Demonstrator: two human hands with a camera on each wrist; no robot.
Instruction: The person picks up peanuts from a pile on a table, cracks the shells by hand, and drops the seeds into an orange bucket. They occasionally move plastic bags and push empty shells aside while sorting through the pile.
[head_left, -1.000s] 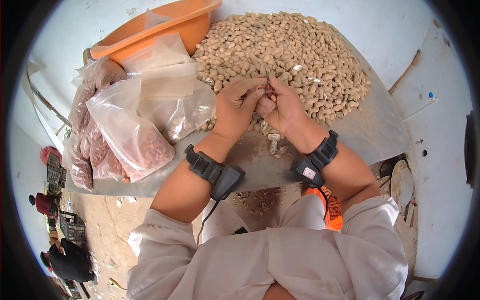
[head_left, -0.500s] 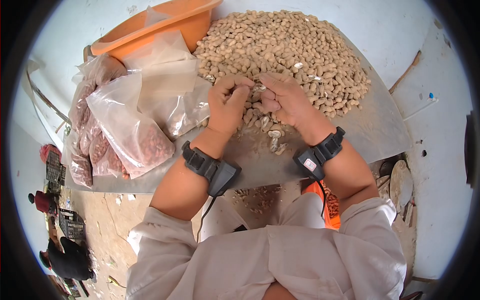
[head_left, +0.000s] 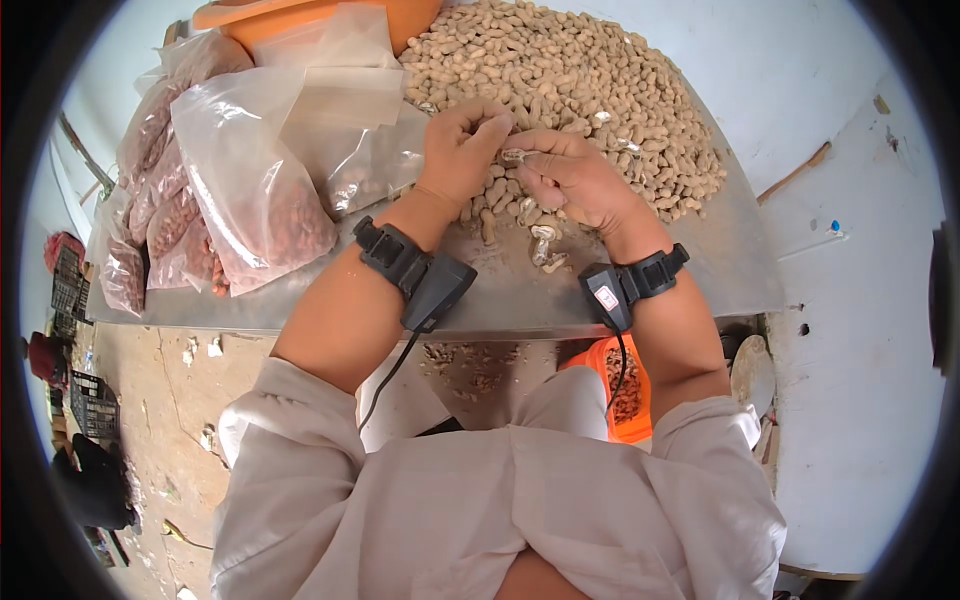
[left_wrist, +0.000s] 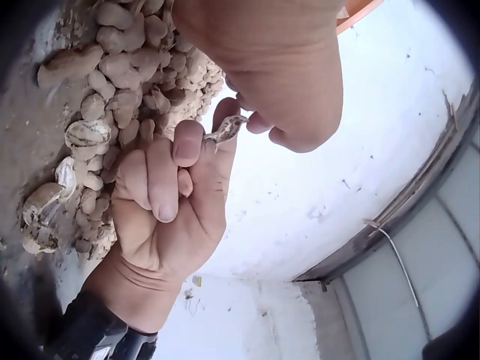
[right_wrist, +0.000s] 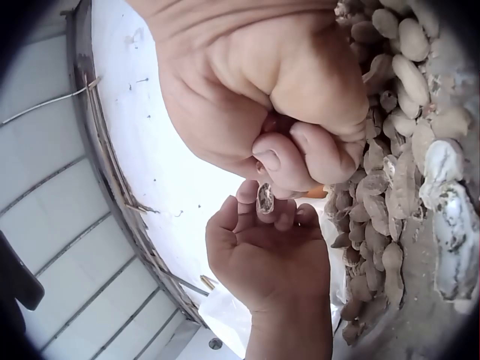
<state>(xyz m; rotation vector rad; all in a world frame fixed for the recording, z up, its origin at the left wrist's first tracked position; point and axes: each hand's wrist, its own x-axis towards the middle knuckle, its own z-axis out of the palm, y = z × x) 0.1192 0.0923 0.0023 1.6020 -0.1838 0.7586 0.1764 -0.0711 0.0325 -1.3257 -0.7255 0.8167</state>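
So both hands were up close together near the top middle of the frame, right at the near edge of the nut pile [head_left: 570, 85]. The right hand [head_left: 592, 182] had its fingers curled, pinching an opened shell [head_left: 514, 155] out at the tips, with a reddish nut [right_wrist: 277, 122] tucked in the palm side. The left hand [head_left: 458, 155] was just beside it, fingers bent toward the shell, though I couldn't tell if they were pinching anything. A few pale husks [head_left: 543, 246] lay on the metal surface [head_left: 735, 262] just below the hands. Filled bags [head_left: 262, 200] sat upper left, by an orange tub [head_left: 418, 22], and an orange bin [head_left: 628, 400] stood lower right of centre.
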